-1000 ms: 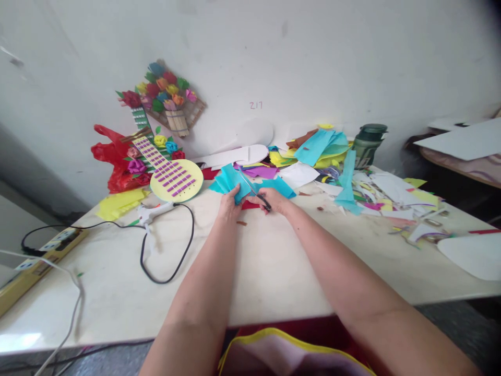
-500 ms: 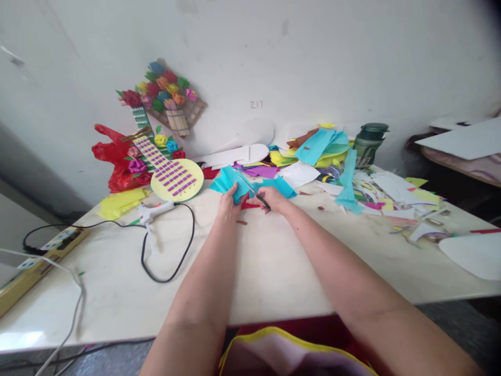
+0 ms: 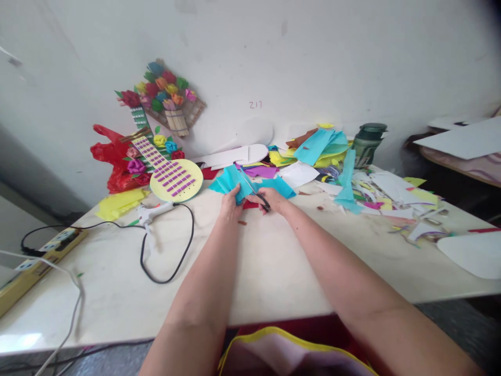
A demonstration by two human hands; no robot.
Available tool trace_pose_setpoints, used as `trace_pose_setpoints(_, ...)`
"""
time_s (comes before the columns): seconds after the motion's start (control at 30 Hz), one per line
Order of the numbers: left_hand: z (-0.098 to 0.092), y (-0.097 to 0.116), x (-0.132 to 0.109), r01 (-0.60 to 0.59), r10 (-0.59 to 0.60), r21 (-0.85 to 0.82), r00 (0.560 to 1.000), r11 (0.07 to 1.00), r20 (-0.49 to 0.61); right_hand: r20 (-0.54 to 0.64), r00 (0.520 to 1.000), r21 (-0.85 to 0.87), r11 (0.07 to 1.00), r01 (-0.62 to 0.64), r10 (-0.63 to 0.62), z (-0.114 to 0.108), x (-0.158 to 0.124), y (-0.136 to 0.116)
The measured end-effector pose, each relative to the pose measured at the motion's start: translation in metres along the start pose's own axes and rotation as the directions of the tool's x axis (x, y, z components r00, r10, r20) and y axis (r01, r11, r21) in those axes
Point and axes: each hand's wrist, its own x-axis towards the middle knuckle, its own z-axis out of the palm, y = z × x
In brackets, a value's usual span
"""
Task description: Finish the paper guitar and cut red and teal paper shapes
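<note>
My left hand [image 3: 231,202] is closed on a sheet of blue crepe paper [image 3: 226,180], its thumb on top of the paper. In my right hand [image 3: 273,200] is a pair of scissors [image 3: 265,202] with dark handles. Their blades lie along the right side of the held paper, pointing away to the upper left. Another stretch of blue paper [image 3: 282,186] shows just beyond my right hand; whether the two are joined I cannot tell. A red piece [image 3: 250,205] lies beneath, between my hands.
On the left are a glue gun [image 3: 156,211] with a looped black cord, a yellow paper banjo-like craft [image 3: 176,180] and a power strip [image 3: 47,261]. Coloured paper [image 3: 321,149], a green bottle [image 3: 368,146] and paper scraps [image 3: 395,196] fill the back right.
My left hand and the blue paper have shifted very slightly. The scissors have turned a little against the paper, still in my right hand.
</note>
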Motion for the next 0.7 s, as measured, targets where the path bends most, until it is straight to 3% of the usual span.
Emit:
trace_pose_setpoints(0.1,0.003,-0.002,-0.003,-0.07,0.07,0.005,0.998,0.998,-0.003,-0.017,1.0,0.003,1.0,-0.006,0.006,0.0,0.001,0.001)
trace_pose_setpoints(0.5,0.005,-0.003,-0.003,-0.084,0.084,0.008,0.996,0.996,-0.029,-0.111,0.991,-0.025,0.997,0.071,-0.074,0.004,0.017,0.016)
trace_pose_setpoints(0.7,0.006,0.0,-0.005,-0.081,0.081,-0.007,0.997,0.997,0.006,-0.104,0.992,0.006,0.998,0.067,-0.066,0.006,0.012,0.01)
